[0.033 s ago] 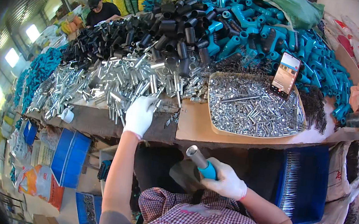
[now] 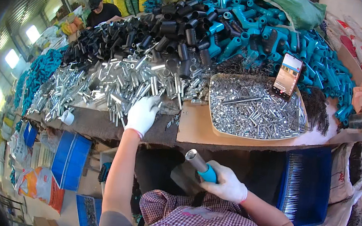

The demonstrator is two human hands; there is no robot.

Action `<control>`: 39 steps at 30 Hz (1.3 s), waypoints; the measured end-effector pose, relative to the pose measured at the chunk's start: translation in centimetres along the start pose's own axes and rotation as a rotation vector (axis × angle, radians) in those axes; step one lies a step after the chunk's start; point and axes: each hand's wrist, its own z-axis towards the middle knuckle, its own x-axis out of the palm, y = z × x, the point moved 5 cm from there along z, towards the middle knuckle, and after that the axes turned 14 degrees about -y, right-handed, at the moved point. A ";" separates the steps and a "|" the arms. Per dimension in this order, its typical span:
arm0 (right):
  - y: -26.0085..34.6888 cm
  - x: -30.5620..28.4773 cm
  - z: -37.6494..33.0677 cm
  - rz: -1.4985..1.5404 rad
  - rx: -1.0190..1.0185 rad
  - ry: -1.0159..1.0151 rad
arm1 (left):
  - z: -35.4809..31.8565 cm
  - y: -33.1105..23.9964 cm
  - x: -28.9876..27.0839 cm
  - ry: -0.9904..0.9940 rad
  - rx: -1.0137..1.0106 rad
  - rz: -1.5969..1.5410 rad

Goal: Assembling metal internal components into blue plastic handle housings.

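My right hand [image 2: 228, 185], in a white glove, is closed around a teal plastic part with a wide silver metal tube [image 2: 196, 160] sticking out of it. The tube's open end points up and to the left, in front of my body. My left hand [image 2: 141, 115], gloved too, reaches to the near edge of a heap of loose silver metal tubes [image 2: 126, 79]. Its fingers are bent among the nearest pieces; what lies between them is hidden. Just beyond that heap are black plastic sleeves [image 2: 169, 28].
A shallow tray [image 2: 215, 126] of small metal pins stands right of centre, with a phone [image 2: 287, 76] propped at its back. Teal tool housings [image 2: 246, 19] pile up behind. Blue bins [image 2: 316, 188] sit below the table edge. Another person [image 2: 103, 11] is at the far left.
Both hands stay nearly in place. My right hand and the metal tube have shifted slightly left and down; the fingers of my left hand have moved a little.
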 end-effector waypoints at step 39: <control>-0.7 -0.4 -1.0 0.090 0.068 0.342 | -12.1 -15.2 -8.6 0.178 0.249 -0.627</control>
